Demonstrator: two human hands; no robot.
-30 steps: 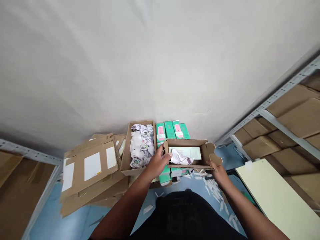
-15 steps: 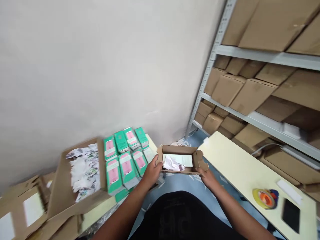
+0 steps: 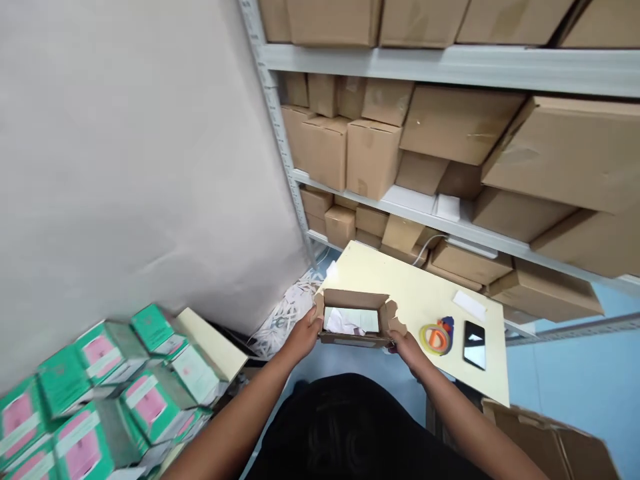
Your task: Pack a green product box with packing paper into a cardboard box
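Between my two hands I carry an open cardboard box (image 3: 356,299) in front of my body. My left hand (image 3: 306,333) grips its left end, and my right hand (image 3: 406,347) grips the right end by a torn-looking flap. Inside lie a pale green-white flat item (image 3: 369,320) and a crumpled white paper (image 3: 341,323) on top of it. What is under them is hidden. The box's far side overlaps the near left edge of the cream table (image 3: 390,280) in view.
On that table are tape rolls (image 3: 436,340), a black phone (image 3: 474,345) and a white strip (image 3: 469,306). Metal shelving (image 3: 400,63) with cardboard boxes stands behind. Green-and-pink packs (image 3: 80,440) cover a left-hand table. Paper shreds (image 3: 287,310) lie on the floor; a carton (image 3: 555,443) stands lower right.
My view has turned to the right, bringing the shelving and cream table nearer the middle. The box stays in both hands, and the left carton of paper scraps has left view.
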